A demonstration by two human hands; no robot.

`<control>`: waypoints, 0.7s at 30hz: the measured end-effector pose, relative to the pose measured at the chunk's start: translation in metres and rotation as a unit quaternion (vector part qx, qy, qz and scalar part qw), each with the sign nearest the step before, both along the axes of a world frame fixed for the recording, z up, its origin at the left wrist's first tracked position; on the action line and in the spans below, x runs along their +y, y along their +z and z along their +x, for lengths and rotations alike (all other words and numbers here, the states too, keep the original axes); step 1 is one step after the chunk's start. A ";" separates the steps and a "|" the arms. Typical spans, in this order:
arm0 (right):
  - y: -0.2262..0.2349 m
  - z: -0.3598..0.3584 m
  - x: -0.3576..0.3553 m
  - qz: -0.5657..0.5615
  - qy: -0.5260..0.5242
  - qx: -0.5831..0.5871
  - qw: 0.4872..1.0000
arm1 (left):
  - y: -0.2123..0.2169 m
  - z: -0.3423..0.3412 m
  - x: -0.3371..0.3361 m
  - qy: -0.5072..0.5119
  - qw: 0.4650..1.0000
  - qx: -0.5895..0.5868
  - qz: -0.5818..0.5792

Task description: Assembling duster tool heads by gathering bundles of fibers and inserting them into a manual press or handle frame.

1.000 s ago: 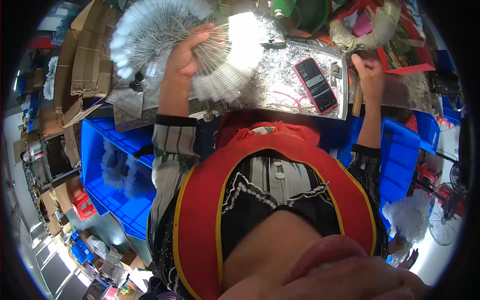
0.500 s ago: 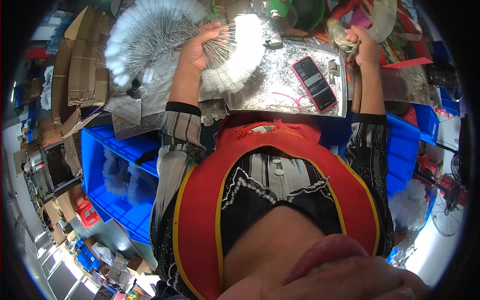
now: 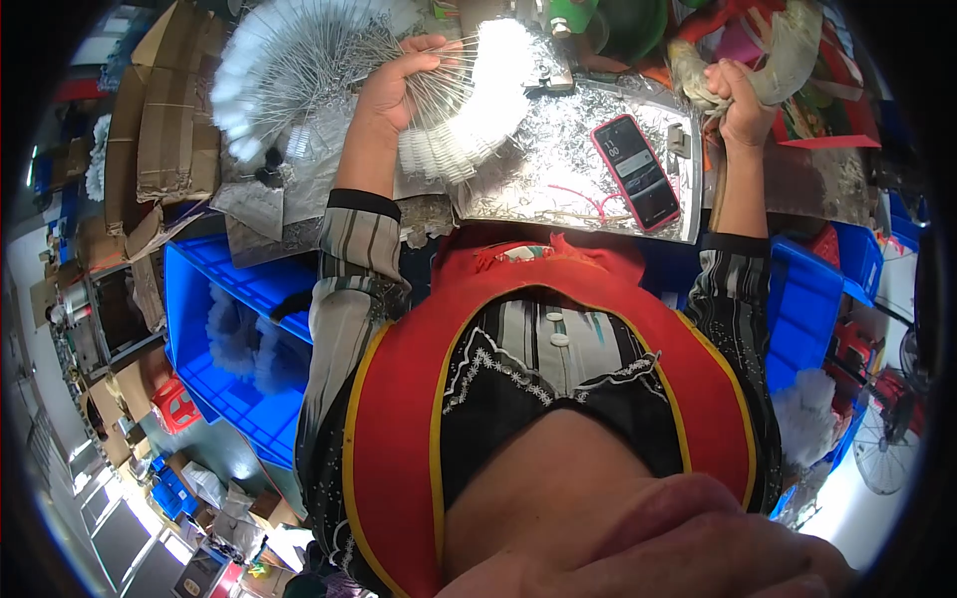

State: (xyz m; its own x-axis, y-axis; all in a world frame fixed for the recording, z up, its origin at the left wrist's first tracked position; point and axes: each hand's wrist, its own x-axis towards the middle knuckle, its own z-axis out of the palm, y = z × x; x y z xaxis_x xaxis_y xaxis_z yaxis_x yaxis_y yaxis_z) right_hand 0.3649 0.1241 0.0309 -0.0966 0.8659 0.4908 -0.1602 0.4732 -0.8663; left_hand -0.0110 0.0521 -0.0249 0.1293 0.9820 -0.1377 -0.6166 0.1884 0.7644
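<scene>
My left hand [image 3: 389,92] is closed around the thin wire stems of a fan of white-bristled wire brushes [image 3: 439,149], whose heads spread to its right and toward me. To its left lies a bigger pile of similar brushes [image 3: 244,95], stems pointing inward. On the right side, my right hand [image 3: 744,108] is closed in a fist on a pale, wrapped curved handle [image 3: 796,62]. The handle looks bound in cloth or tape. Between my hands is a bright metal work surface [image 3: 498,204] strewn with fine wire bits.
A phone in a red case [image 3: 636,171] lies on the metal surface, with a small metal block [image 3: 679,140] beside it. Behind are green machine parts [image 3: 633,35]. Blue bins [image 3: 234,369] flank me, and cardboard [image 3: 179,120] stands at the left.
My right hand and the wrapped handle have shifted slightly right and toward me. The left hand still holds the brush fan, nearly in place. The whole view has shifted a little.
</scene>
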 end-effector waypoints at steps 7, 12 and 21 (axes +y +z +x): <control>0.024 0.006 0.003 -0.180 -0.059 0.005 0.982 | 0.001 0.002 0.001 0.011 1.000 0.004 0.000; 0.078 0.001 -0.002 -0.221 -0.001 -0.014 0.975 | 0.000 0.002 0.000 0.024 0.999 -0.016 -0.013; 0.031 0.003 -0.005 -0.127 0.002 -0.007 0.992 | 0.005 0.001 0.002 0.012 0.999 -0.022 -0.021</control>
